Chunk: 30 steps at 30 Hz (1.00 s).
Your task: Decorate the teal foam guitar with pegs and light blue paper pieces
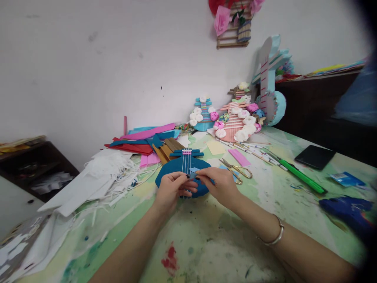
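Note:
Between my two hands is a small piece of light blue paper (pixel 193 171), pinched by the fingertips of both. My left hand (pixel 173 186) holds its lower left side with thumb and finger, the other fingers curled below. From the right, my right hand (pixel 219 182) grips its other side. Beneath them on the table lies a dark blue pipa-shaped craft piece (pixel 166 169) with white strings and a pink band near its neck; my hands hide part of its body. A pair of gold-handled scissors (pixel 243 171) rests to the right of my right hand.
Paper strips (pixel 138 137) and white scraps (pixel 103 169) pile up at left. Decorated pipa crafts (pixel 234 122) lean at the back wall. On the right lie a green cutter (pixel 302 175), a black tablet-like slab (pixel 315 157), thin sticks (pixel 256 151) and a dark blue item (pixel 347 210).

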{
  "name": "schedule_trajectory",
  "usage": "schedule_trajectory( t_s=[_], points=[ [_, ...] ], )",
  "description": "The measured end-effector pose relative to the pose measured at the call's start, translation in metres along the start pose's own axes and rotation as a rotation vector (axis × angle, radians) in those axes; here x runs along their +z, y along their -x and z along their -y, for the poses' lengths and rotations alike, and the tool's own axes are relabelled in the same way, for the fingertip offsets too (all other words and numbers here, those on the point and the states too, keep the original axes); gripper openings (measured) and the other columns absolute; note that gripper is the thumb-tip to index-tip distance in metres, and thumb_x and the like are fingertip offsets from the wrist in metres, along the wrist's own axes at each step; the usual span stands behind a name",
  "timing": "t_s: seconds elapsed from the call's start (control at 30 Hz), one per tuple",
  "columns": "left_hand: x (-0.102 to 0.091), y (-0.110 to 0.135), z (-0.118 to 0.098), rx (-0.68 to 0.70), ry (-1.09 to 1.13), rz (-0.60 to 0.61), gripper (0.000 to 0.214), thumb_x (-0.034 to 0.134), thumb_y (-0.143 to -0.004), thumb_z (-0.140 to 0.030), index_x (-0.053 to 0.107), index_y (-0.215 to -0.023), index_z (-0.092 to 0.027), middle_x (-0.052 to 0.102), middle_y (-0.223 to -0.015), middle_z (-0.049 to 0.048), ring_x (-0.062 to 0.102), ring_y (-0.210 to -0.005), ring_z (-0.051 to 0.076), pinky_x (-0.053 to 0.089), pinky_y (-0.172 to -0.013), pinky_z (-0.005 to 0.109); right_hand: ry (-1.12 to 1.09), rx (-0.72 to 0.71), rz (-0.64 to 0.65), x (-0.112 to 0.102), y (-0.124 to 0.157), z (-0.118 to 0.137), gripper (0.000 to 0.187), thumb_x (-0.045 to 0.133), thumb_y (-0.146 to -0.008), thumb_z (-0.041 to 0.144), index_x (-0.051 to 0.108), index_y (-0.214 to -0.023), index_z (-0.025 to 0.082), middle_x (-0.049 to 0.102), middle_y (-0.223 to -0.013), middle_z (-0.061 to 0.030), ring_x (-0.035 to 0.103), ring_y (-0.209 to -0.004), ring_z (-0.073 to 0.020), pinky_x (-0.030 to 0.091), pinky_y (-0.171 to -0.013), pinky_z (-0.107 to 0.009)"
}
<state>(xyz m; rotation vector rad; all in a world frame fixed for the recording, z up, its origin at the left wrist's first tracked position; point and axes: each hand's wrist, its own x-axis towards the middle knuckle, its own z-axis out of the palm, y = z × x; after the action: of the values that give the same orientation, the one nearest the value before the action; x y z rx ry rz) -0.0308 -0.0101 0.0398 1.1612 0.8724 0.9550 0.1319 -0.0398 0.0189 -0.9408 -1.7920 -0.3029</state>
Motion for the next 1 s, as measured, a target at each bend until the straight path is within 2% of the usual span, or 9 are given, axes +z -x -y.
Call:
schedule_trajectory(
  t_s=[0.2,0.3,0.37,0.43,0.5,0.63,0.77,0.9,1.0],
  points=[
    [0.002,0.006,-0.004,-0.005,0.11,0.013,0.024,0.076,-0.058,-0.029,0.062,-0.066,-0.011,0.066,-0.051,0.0037,0.062,-0.044,0.012,0.045,-0.038,0.015,0.035,-0.269,-0.026,-0.001,0.006,0.005,0.02,0.054,-0.085,0.008,0.064,-0.1,0.015,0.073,-0.088,-0.0091,0.063,-0.073,-0.0166,0.049,-0.064,-0.03],
    [0.003,0.006,-0.003,0.02,0.118,0.065,0.027,0.077,-0.061,-0.029,0.064,-0.074,-0.01,0.067,-0.055,0.0024,0.062,-0.047,0.01,0.046,-0.041,0.014,0.024,-0.285,-0.043,0.0,0.005,0.008,0.025,0.052,-0.084,0.007,0.063,-0.106,0.015,0.072,-0.09,-0.0104,0.064,-0.079,-0.0177,0.049,-0.067,-0.032],
    [0.002,0.004,-0.003,0.042,0.106,0.044,0.03,0.078,-0.061,-0.031,0.063,-0.076,-0.01,0.067,-0.057,0.0026,0.063,-0.049,0.01,0.046,-0.041,0.013,0.009,-0.244,0.018,-0.002,0.001,0.004,0.027,0.048,-0.085,0.008,0.064,-0.106,0.015,0.073,-0.09,-0.0095,0.065,-0.08,-0.0168,0.05,-0.071,-0.031],
    [0.001,0.001,-0.003,0.088,0.082,-0.015,0.032,0.077,-0.063,-0.034,0.059,-0.076,-0.012,0.07,-0.062,0.0045,0.067,-0.054,0.013,0.049,-0.045,0.015,0.124,-0.018,0.144,-0.01,-0.006,-0.007,0.027,0.045,-0.087,0.011,0.066,-0.104,0.018,0.073,-0.089,-0.0066,0.065,-0.081,-0.0151,0.049,-0.075,-0.029],
    [0.0,-0.001,-0.004,0.138,0.079,-0.047,0.033,0.076,-0.065,-0.036,0.052,-0.075,-0.015,0.073,-0.072,0.0077,0.071,-0.066,0.018,0.054,-0.053,0.02,0.398,0.419,0.276,-0.024,-0.014,-0.026,0.026,0.046,-0.088,0.017,0.068,-0.101,0.022,0.073,-0.091,-0.004,0.066,-0.085,-0.0146,0.046,-0.08,-0.027],
    [-0.001,-0.003,-0.004,0.154,0.126,-0.005,0.037,0.076,-0.066,-0.033,0.043,-0.073,-0.017,0.074,-0.082,0.0102,0.072,-0.08,0.021,0.057,-0.065,0.024,0.598,0.756,0.378,-0.049,-0.014,-0.074,0.02,0.059,-0.079,0.031,0.07,-0.078,0.014,0.071,-0.077,-0.0143,0.066,-0.079,-0.0264,0.044,-0.064,-0.032],
    [-0.002,-0.004,-0.004,0.138,0.126,-0.02,0.041,0.079,-0.061,-0.029,0.041,-0.073,-0.017,0.073,-0.072,0.0062,0.07,-0.061,0.017,0.055,-0.051,0.019,0.638,0.962,0.581,-0.054,-0.001,-0.103,0.025,0.076,-0.055,0.029,0.069,-0.071,0.013,0.07,-0.073,-0.0144,0.065,-0.071,-0.0261,0.039,-0.052,-0.027],
    [-0.003,-0.005,-0.004,0.15,0.134,-0.037,0.039,0.08,-0.06,-0.029,0.046,-0.074,-0.016,0.071,-0.066,0.0045,0.068,-0.055,0.014,0.053,-0.047,0.016,0.6,1.038,0.679,-0.051,0.0,-0.106,0.025,0.074,-0.053,0.023,0.069,-0.076,0.013,0.07,-0.079,-0.0144,0.065,-0.074,-0.0259,0.038,-0.051,-0.026],
    [-0.003,-0.005,-0.005,0.145,0.154,-0.032,0.04,0.082,-0.056,-0.028,0.051,-0.077,-0.014,0.072,-0.068,0.0058,0.069,-0.056,0.014,0.054,-0.048,0.016,0.543,1.071,0.693,-0.053,-0.002,-0.105,0.019,0.072,-0.054,0.024,0.068,-0.07,0.014,0.069,-0.072,-0.0125,0.065,-0.071,-0.025,0.038,-0.051,-0.026]
  ],
)
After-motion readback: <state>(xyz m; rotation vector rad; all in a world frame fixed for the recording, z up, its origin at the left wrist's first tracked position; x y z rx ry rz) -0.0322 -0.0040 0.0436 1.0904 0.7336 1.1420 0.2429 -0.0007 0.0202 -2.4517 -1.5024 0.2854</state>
